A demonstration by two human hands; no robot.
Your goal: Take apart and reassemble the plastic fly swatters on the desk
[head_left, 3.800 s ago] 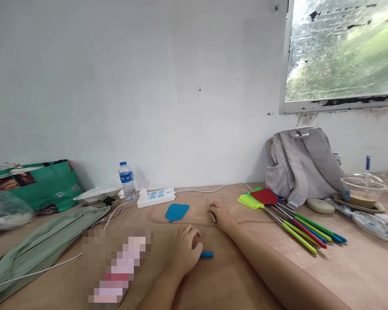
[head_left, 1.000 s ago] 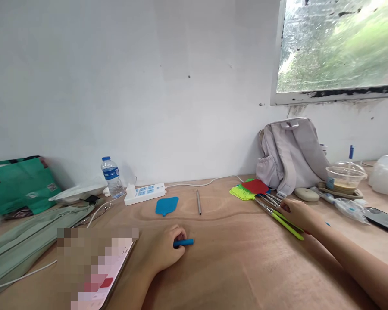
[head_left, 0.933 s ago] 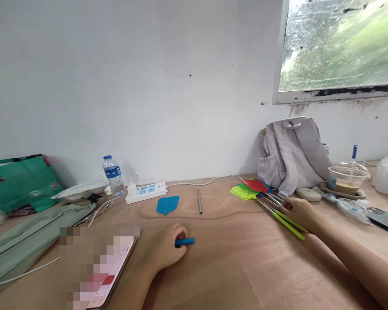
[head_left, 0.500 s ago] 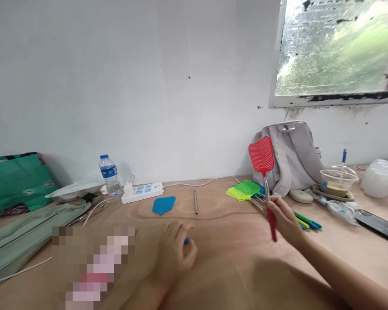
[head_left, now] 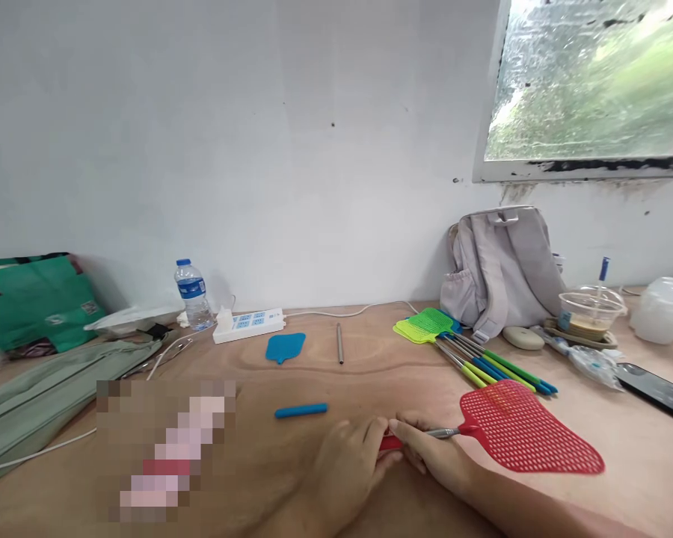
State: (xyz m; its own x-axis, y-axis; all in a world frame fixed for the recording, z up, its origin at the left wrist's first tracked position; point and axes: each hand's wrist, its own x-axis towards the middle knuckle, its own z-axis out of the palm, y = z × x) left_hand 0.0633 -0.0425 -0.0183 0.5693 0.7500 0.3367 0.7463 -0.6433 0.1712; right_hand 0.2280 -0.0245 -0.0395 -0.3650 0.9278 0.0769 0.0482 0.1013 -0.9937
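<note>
A red fly swatter [head_left: 530, 433] lies across the front of the table, its mesh head pointing right. My left hand [head_left: 351, 463] is closed around its red handle, most of which is hidden by the fingers. On the metal rod, where it meets the handle, my right hand [head_left: 434, 452] is closed too. The hands touch or nearly touch each other. Beyond my left hand lie a loose blue handle [head_left: 301, 410], a separate metal rod [head_left: 339, 344] and a detached blue swatter head [head_left: 286, 347].
Several green, yellow and blue fly swatters [head_left: 426, 324] lie stacked by a grey backpack [head_left: 505, 269]. A power strip [head_left: 249, 325] and water bottle [head_left: 193, 294] stand near the wall. At right are a drink cup [head_left: 588, 314] and a black phone [head_left: 659, 391].
My right hand has taken the red swatter from the pile and brought it down to the front. My left hand has let go of the blue handle and gripped the red one.
</note>
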